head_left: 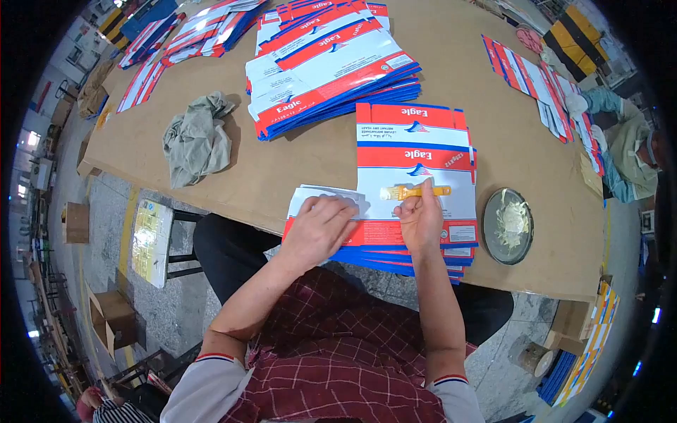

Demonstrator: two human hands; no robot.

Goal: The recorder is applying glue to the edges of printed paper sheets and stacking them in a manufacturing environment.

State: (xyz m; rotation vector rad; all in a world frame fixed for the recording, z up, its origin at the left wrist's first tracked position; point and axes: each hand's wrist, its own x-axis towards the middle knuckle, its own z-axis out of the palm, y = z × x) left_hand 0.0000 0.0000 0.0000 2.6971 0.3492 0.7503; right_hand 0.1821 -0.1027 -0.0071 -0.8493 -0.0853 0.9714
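Observation:
A short yellow-handled brush (407, 192) with pale bristles is pinched in my right hand (421, 215), low over the top printed carton blank (388, 163). This red, white and blue blank lies flat on a small uneven pile at the table's near edge. My left hand (321, 229) rests on a white flap (310, 194) at the pile's left side, fingers bent and slightly apart, pressing down; its thumb is hidden. To the right of the pile, a round dark dish (502, 247) holds a whitish paste (513, 224).
A tall stack of similar cartons (338, 74) stands farther back, beside a crumpled grey-green cloth (201, 141). More flat cartons (211, 28) lie at the far left. At the right edge, a co-worker (624, 141) in gloves handles other cartons (525, 77). A stool (151, 243) stands left of the table.

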